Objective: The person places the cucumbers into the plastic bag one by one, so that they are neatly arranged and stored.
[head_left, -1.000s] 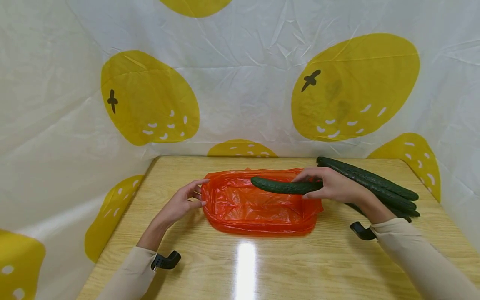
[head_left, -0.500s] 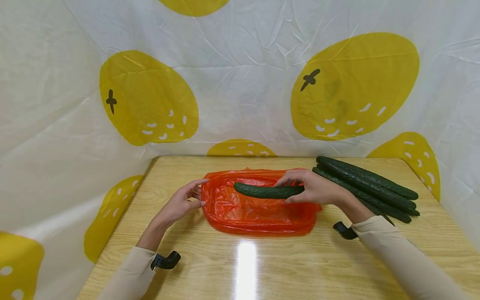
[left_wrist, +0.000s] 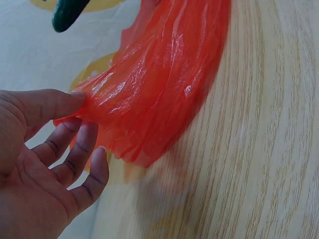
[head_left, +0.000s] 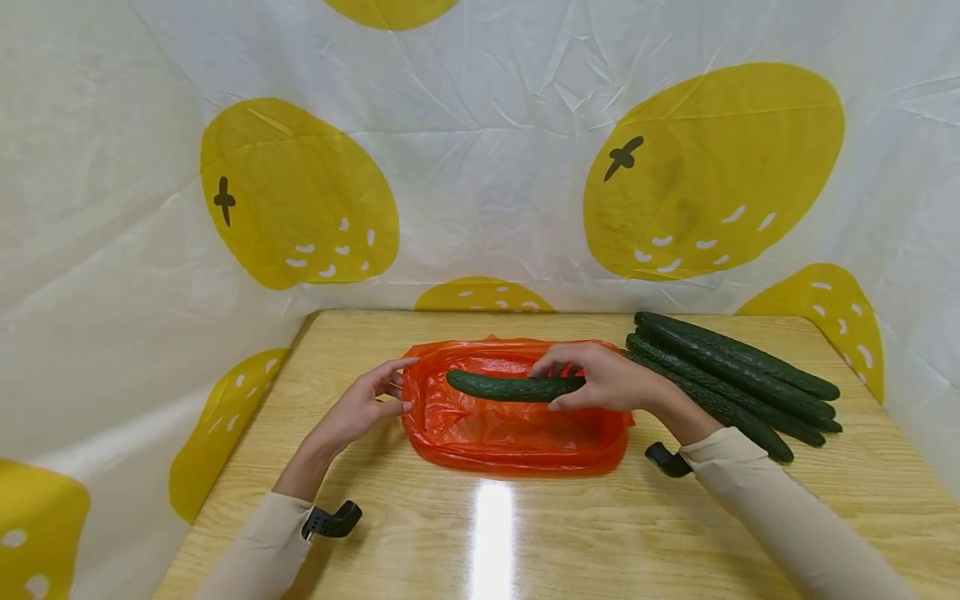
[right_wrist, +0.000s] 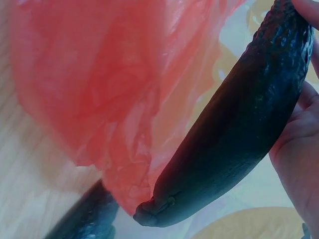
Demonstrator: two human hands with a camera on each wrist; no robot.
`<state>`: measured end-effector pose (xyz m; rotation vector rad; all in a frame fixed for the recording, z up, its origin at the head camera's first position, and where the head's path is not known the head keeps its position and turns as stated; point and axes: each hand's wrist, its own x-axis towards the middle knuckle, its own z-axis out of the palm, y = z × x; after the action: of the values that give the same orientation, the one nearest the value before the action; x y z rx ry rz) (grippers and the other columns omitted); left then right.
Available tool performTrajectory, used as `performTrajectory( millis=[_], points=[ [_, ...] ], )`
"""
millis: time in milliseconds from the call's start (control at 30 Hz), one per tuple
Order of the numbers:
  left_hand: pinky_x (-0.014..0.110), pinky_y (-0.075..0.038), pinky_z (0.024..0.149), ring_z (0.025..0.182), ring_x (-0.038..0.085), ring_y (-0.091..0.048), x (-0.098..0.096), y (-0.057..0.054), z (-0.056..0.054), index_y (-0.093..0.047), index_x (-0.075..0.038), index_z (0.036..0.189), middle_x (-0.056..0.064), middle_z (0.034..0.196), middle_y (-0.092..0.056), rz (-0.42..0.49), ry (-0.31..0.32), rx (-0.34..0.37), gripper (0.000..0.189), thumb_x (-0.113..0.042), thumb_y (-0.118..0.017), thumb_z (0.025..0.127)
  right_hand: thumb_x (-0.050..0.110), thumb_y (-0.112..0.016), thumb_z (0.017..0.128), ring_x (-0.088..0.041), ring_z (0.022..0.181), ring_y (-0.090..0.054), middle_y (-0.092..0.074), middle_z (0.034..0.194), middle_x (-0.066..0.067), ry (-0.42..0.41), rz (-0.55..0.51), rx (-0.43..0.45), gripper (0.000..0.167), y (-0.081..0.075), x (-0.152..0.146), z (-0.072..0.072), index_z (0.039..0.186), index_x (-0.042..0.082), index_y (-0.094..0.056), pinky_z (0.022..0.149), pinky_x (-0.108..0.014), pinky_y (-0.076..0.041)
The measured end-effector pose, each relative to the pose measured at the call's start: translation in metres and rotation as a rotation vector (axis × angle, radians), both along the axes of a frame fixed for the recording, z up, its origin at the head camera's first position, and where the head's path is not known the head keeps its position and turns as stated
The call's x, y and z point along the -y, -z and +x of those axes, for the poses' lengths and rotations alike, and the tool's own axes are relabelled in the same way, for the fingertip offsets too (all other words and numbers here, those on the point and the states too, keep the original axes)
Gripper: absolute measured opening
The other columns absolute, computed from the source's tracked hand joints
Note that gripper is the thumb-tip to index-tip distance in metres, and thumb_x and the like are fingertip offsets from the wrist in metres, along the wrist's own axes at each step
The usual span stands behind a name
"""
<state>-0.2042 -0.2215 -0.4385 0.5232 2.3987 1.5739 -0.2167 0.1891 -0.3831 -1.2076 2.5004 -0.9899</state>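
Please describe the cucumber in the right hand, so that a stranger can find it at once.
On the wooden table lies an open red plastic bag. Over its opening, the right hand holds a dark green cucumber crosswise. Only this one is held; the other cucumbers lie together to its right.

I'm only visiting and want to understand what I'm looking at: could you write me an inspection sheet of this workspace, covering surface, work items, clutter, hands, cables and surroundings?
Surface: wood-grain table, with a bright reflection toward the near side.
Work items: red plastic bag, mouth spread open; one cucumber held above its opening; other cucumbers lying together to the right.
Clutter: nothing seen.
Hands: left hand pinches the bag's left edge; right hand grips the one cucumber; a black device sits at each wrist.
Cables: nothing seen.
Surroundings: pale sheet with yellow fruit-like shapes, behind the table and on both sides.
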Motion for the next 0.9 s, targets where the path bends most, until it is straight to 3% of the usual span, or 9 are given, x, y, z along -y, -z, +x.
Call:
performTrajectory(
  millis=[267, 600, 733, 900],
  points=[
    [0.028, -0.057, 0.079, 0.103, 0.033, -0.058, -0.001, 0.0, 0.0, -0.05, -0.011, 0.149, 0.019, 0.115, -0.054, 0.003, -0.016, 0.016, 0.064, 0.004, -0.071, 0.09, 0.03, -0.081, 0.088, -0.014, 0.111, -0.058, -0.061, 0.129, 0.014, 0.002, -0.02, 0.024, 0.043, -0.016, 0.011, 0.001, 0.127, 0.036, -0.064, 0.093, -0.045, -0.05],
    [0.026, -0.056, 0.079, 0.101, 0.032, -0.058, -0.001, 0.001, 0.0, -0.052, -0.013, 0.147, 0.019, 0.114, -0.055, -0.008, -0.023, 0.002, 0.064, 0.006, -0.071, 0.089, 0.027, -0.08, 0.089, -0.01, 0.112, -0.059, -0.063, 0.128, 0.013, -0.075, -0.05, -0.023, 0.043, -0.025, 0.026, 0.003, 0.129, 0.03, -0.064, 0.094, -0.038, -0.052],
    [0.026, -0.055, 0.079, 0.101, 0.031, -0.058, -0.001, 0.0, 0.0, -0.052, -0.012, 0.147, 0.019, 0.113, -0.056, -0.009, -0.026, -0.003, 0.064, 0.005, -0.072, 0.089, 0.026, -0.081, 0.089, -0.011, 0.108, -0.06, -0.063, 0.127, 0.013, -0.096, -0.075, -0.031, 0.044, -0.025, 0.03, 0.004, 0.129, 0.029, -0.064, 0.092, -0.037, -0.053],
    [0.027, -0.055, 0.078, 0.099, 0.031, -0.058, -0.001, 0.0, 0.001, -0.052, -0.012, 0.148, 0.019, 0.113, -0.057, -0.009, -0.018, -0.009, 0.064, 0.006, -0.071, 0.089, 0.027, -0.081, 0.089, -0.013, 0.106, -0.06, -0.064, 0.126, 0.01, -0.103, -0.079, 0.023, 0.044, -0.016, 0.033, 0.006, 0.13, 0.025, -0.065, 0.091, -0.039, -0.053]
  ],
)
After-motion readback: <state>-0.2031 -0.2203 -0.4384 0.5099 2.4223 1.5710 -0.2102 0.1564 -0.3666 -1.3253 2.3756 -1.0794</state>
